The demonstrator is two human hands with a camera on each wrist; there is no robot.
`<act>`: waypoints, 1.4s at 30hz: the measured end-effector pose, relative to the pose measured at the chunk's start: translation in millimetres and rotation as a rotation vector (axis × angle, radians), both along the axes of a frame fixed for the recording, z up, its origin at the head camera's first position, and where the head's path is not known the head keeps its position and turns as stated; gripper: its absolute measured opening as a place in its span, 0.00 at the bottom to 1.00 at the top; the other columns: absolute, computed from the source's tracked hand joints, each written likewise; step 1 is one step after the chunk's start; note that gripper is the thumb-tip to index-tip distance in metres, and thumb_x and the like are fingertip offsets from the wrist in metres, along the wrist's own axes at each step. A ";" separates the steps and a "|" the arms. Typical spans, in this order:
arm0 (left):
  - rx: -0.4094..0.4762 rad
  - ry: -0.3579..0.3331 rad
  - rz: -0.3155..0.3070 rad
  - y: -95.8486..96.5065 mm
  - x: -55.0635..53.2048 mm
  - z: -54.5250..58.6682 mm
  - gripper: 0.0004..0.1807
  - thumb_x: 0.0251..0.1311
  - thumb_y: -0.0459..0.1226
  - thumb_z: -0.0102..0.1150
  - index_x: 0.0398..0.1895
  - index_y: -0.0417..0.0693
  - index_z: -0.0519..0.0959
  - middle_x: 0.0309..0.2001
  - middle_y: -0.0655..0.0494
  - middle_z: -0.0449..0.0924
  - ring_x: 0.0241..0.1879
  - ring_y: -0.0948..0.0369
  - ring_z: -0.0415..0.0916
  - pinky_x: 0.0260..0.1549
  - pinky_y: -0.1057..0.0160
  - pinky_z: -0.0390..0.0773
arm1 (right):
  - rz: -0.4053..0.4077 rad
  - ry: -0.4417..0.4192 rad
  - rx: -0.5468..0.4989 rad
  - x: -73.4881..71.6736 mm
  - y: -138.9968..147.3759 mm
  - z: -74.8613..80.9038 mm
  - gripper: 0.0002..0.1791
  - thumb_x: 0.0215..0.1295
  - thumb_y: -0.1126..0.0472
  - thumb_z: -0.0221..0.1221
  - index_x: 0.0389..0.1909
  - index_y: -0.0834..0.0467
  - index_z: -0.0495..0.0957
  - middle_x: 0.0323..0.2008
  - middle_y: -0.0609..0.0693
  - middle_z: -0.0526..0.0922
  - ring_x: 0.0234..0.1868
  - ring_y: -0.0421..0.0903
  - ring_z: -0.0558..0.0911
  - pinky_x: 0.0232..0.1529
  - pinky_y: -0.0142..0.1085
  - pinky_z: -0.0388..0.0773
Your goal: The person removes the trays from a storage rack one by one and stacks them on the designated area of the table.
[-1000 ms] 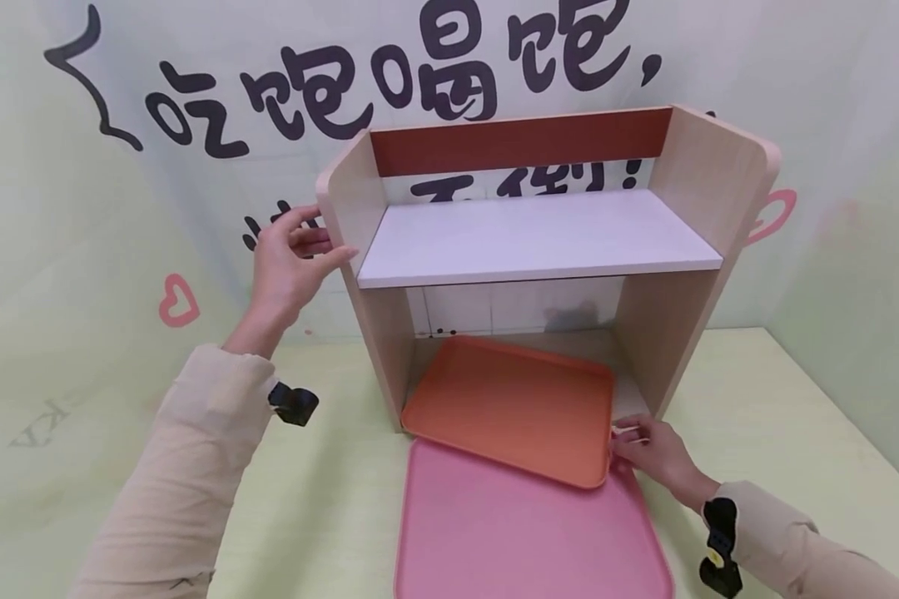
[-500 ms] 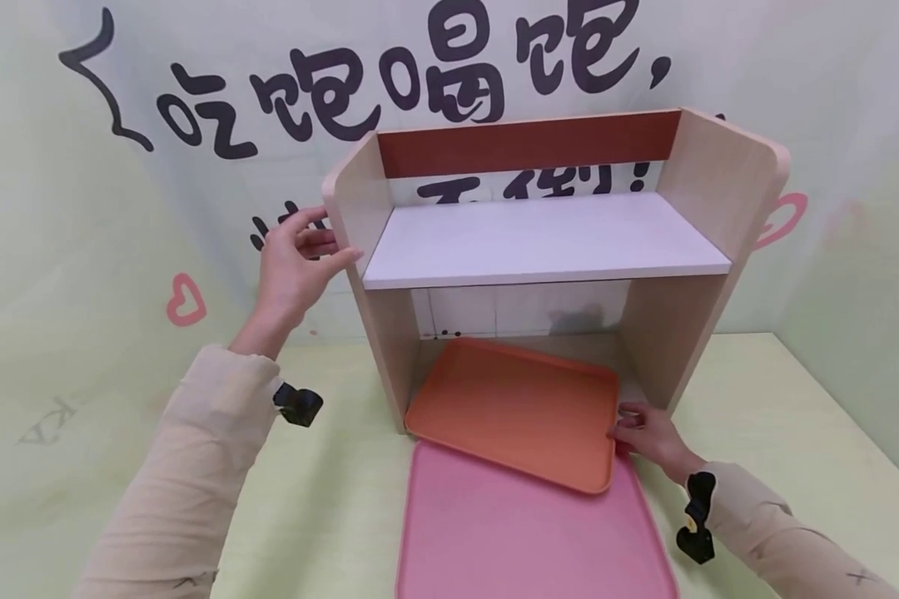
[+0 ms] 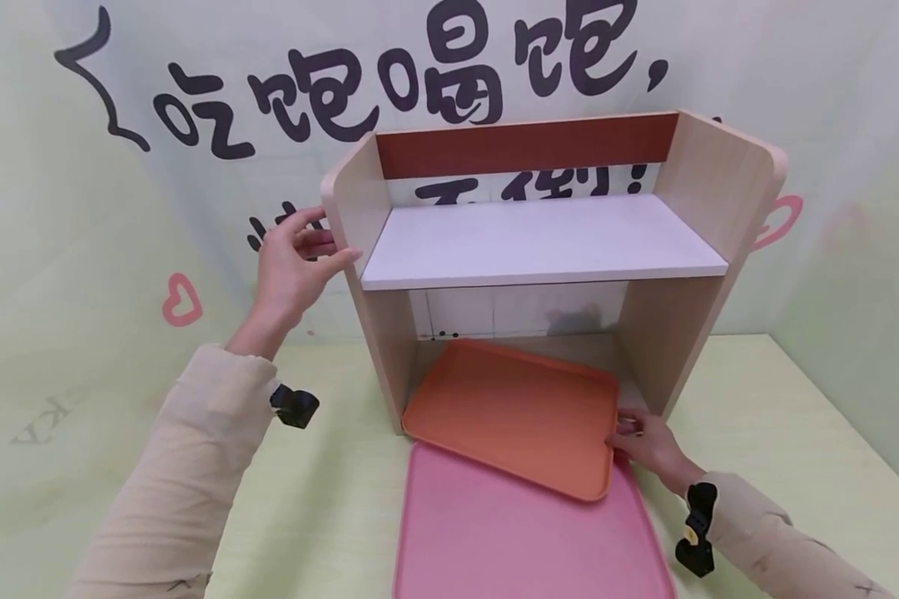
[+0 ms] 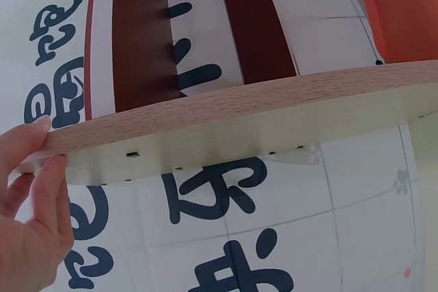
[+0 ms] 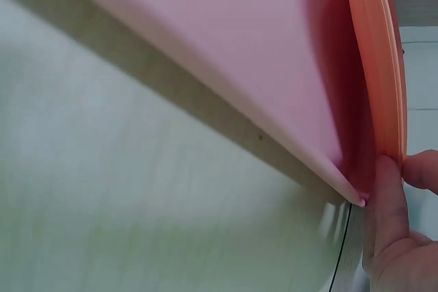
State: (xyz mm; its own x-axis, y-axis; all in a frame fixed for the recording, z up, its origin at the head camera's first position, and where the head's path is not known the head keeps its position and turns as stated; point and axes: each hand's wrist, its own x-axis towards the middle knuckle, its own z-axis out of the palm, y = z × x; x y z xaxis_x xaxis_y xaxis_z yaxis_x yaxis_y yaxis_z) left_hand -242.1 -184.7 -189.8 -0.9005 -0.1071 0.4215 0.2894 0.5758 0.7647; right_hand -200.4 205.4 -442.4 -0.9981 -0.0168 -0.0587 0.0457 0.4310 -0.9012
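Note:
A small wooden shelf unit (image 3: pixel 550 241) with a white middle board stands on the table. My left hand (image 3: pixel 290 264) grips the front edge of its left side panel, thumb inside and fingers outside; the left wrist view shows the fingers and thumb (image 4: pixel 31 189) pinching that panel (image 4: pixel 226 111). Inside the lower compartment an orange tray (image 3: pixel 517 416) lies askew, its front right corner jutting out over a pink tray (image 3: pixel 524 532). My right hand (image 3: pixel 650 445) pinches the orange tray's right rim, as the right wrist view shows with the thumb and fingers (image 5: pixel 393 203) on either side.
The pale table (image 3: pixel 307 482) extends on both sides of the shelf. Behind stands a printed backdrop (image 3: pixel 195 200) with large black characters and pink hearts. A reddish-brown back rail (image 3: pixel 528 146) crosses the top of the unit.
My right hand has shifted slightly along the orange tray's right rim and now pinches it. The tray's front right corner has come a little forward. My left hand keeps its place on the shelf.

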 end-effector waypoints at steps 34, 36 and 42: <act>0.002 0.028 0.014 -2.3 1.3 1.9 0.32 0.48 0.42 0.64 0.59 0.51 0.67 0.45 0.46 0.73 0.41 0.58 0.74 0.43 0.63 0.75 | 0.059 -0.108 -0.172 15.8 7.0 5.2 0.31 0.60 0.63 0.55 0.57 0.75 0.54 0.35 0.60 0.77 0.31 0.48 0.81 0.35 0.39 0.79; 0.003 0.014 0.010 -2.1 1.7 1.4 0.32 0.48 0.42 0.64 0.59 0.51 0.67 0.45 0.46 0.73 0.41 0.58 0.74 0.43 0.63 0.75 | 0.065 -0.112 -0.159 11.2 11.0 5.3 0.31 0.61 0.63 0.54 0.58 0.76 0.53 0.36 0.60 0.76 0.32 0.48 0.81 0.36 0.39 0.79; 0.005 -0.005 -0.009 1.3 0.0 -0.4 0.33 0.47 0.42 0.64 0.60 0.52 0.66 0.46 0.46 0.73 0.42 0.57 0.74 0.44 0.63 0.74 | 0.067 -0.119 -0.174 1.1 19.3 1.0 0.33 0.62 0.62 0.53 0.59 0.76 0.49 0.40 0.62 0.76 0.32 0.47 0.81 0.36 0.40 0.78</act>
